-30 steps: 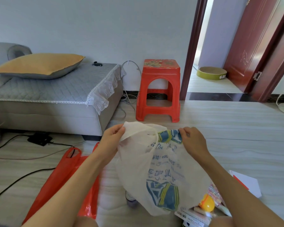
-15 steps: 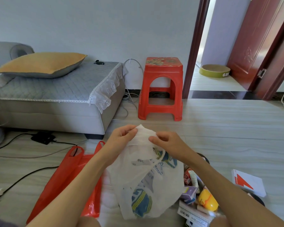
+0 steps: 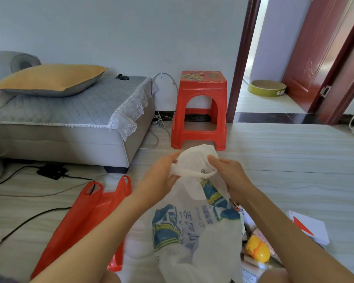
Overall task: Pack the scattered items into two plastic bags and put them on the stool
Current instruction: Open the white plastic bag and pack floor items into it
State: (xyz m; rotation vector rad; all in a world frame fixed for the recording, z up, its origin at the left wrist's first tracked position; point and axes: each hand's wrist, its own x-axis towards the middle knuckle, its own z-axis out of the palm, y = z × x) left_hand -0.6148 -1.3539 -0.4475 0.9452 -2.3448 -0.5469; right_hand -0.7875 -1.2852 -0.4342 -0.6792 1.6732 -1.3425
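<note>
A white plastic bag (image 3: 194, 227) with blue and yellow print hangs in front of me. My left hand (image 3: 161, 178) grips its top edge on the left and my right hand (image 3: 229, 176) pinches the top on the right, close together. An orange-red plastic bag (image 3: 84, 217) lies flat on the floor to the left. The red stool (image 3: 200, 107) stands by the wall beyond the hands. Scattered items lie at the lower right, partly hidden by the white bag: a yellow toy (image 3: 256, 249), a white card with a red arrow (image 3: 309, 227) and small boxes (image 3: 251, 270).
A grey sofa (image 3: 65, 127) with an orange pillow (image 3: 51, 78) fills the left. Black cables and a power adapter (image 3: 51, 171) lie on the floor beside it. An open doorway with a red door (image 3: 315, 54) and a round green dish (image 3: 267, 87) is at the right.
My hands came together from a wide spread a second ago and now work the bag's top with the fingers. The bag has turned and hangs fuller, showing more print.
</note>
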